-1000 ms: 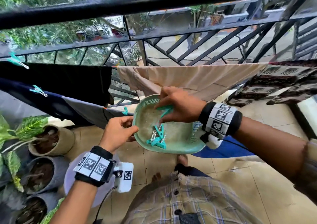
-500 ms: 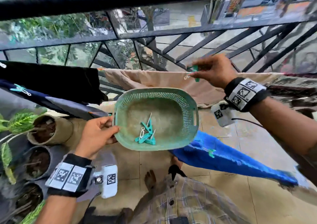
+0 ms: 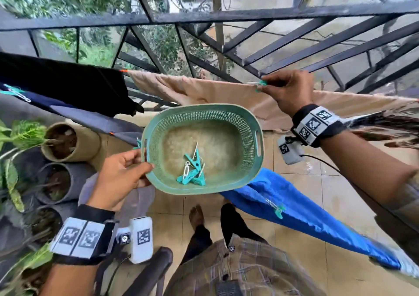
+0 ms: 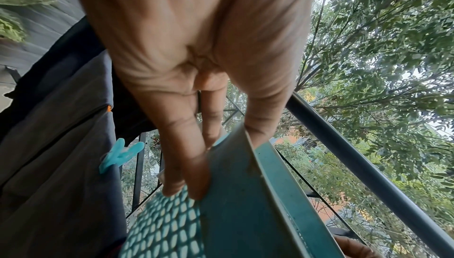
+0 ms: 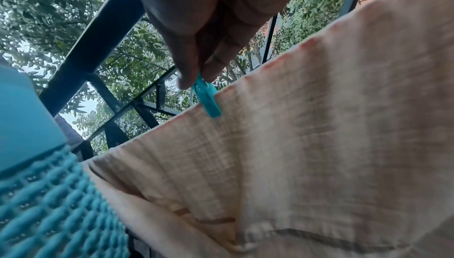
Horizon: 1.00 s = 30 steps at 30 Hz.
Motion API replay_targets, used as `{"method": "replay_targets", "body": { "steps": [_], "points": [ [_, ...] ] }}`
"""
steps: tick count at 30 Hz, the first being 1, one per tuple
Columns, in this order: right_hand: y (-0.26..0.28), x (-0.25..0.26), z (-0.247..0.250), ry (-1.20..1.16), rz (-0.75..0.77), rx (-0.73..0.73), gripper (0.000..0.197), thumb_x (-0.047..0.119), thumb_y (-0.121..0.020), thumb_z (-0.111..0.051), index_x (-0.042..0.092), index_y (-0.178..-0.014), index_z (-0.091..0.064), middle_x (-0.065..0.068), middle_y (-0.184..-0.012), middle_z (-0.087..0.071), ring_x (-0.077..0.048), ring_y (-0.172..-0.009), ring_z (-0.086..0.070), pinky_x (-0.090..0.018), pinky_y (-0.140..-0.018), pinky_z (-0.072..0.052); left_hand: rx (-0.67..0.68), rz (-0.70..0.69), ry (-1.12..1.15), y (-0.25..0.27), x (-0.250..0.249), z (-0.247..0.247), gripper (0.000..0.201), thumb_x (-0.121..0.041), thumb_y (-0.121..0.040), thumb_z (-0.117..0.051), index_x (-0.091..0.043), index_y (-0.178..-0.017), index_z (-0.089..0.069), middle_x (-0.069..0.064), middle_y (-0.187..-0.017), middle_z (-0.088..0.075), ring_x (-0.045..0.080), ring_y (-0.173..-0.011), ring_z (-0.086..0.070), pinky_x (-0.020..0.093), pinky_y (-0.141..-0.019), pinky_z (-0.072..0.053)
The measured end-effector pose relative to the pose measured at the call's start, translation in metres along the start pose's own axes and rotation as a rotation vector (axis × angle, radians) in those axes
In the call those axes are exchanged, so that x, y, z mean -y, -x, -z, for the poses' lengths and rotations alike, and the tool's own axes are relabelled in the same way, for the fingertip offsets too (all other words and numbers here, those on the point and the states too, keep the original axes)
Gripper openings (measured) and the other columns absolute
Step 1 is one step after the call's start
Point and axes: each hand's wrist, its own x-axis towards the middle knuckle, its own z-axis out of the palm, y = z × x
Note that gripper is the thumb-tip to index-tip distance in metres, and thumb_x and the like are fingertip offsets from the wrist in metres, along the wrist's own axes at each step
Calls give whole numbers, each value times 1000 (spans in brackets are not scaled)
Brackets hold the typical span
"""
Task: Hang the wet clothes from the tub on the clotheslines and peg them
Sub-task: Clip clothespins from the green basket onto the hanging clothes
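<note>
I have the basket (image 3: 254, 123) at the middle of my view, my left hand (image 3: 118, 178) gripping its left rim. A cluster of pegs (image 3: 192, 171) lies in it. Beyond it a cloth (image 3: 204, 91) hangs along the far line, and my right hand (image 3: 292, 91) pinches a peg (image 3: 260, 85) on the cloth's top edge, to the right. Dark garments (image 3: 68, 87) hang at the left, with potted plants (image 3: 63, 141) below them on the floor. Another cloth (image 3: 306, 216) hangs near right, with a peg on it. The railing (image 3: 249, 17) runs across the far side.
</note>
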Motion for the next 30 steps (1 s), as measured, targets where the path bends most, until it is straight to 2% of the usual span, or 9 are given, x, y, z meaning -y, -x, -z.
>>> {"method": "replay_targets", "body": {
  "steps": [4,10,13,16,19,22,27,29,30],
  "points": [
    [-2,-4,-4,7,9,39,25,44,-64,-85,36,-86,-76,3,-80,-75,-12,-73,-71,-40,-70,-59,4,9,-11,0,0,-3,31,13,-86,-60,-6,-108,-70,9,-92,-77,16,-77,-73,27,-61,-59],
    [-7,-4,-3,24,-31,137,46,30,-67,-90,23,-110,-74,5,-88,-74,-2,-72,-66,-35,-81,-60,6,-3,-19,2,-5,-8,32,13,-88,-59,-1,-116,-66,13,-100,-73,12,-75,-73,24,-60,-58],
    [-4,0,3,42,2,201,64,35,-64,-90,20,-123,-67,3,-95,-72,-4,-77,-66,-32,-83,-60,14,-16,-12,7,-8,-11,32,13,-88,-58,-2,-115,-66,10,-99,-74,11,-76,-73,23,-59,-58],
    [0,6,14,137,41,218,75,35,-67,-88,24,-135,-57,3,-113,-69,-10,-89,-68,-30,-84,-58,17,-32,-10,13,-8,-12,31,13,-88,-58,-5,-111,-68,1,-88,-77,9,-72,-72,21,-56,-56],
    [8,22,32,172,118,107,59,36,-76,-82,27,-130,-60,7,-113,-68,-6,-86,-68,-29,-82,-57,34,-64,-28,20,-7,-13,30,12,-88,-59,-8,-108,-69,1,-86,-77,8,-70,-72,20,-55,-56],
    [28,61,53,82,194,108,27,33,-85,-74,24,-110,-71,7,-93,-72,-6,-80,-69,-30,-80,-58,49,-92,-26,29,-5,-15,29,12,-88,-59,-7,-107,-69,1,-86,-76,9,-70,-72,21,-55,-56],
    [89,130,55,222,395,340,10,33,-87,-72,25,-93,-76,17,-71,-62,1,-61,-59,-15,-66,-48,91,-140,-2,44,-1,-23,26,12,-88,-59,-10,-98,-69,9,-91,-72,8,-70,-71,22,-58,-57],
    [118,144,40,322,424,535,12,34,-87,-71,26,-95,-75,15,-74,-65,2,-64,-60,-20,-68,-51,117,-158,-1,54,2,-27,25,13,-88,-59,-9,-94,-69,8,-87,-72,8,-69,-71,22,-57,-57],
    [132,148,32,409,413,632,15,37,-87,-71,26,-98,-74,11,-78,-68,-5,-71,-64,-23,-71,-51,131,-171,-5,60,3,-29,23,13,-88,-59,-7,-93,-69,7,-84,-73,8,-67,-71,23,-56,-57]
  ]
}}
